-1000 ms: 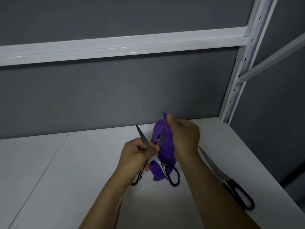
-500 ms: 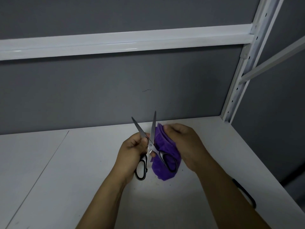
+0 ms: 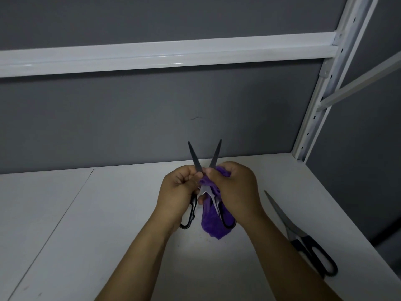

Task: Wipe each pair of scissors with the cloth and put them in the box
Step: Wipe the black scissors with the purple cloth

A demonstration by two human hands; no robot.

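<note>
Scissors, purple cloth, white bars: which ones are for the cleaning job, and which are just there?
For the job: open scissors, held by the left hand; purple cloth, in the right hand; second scissors lying on the shelf.
Just there: white rail, post, grey wall. No box in view.
</note>
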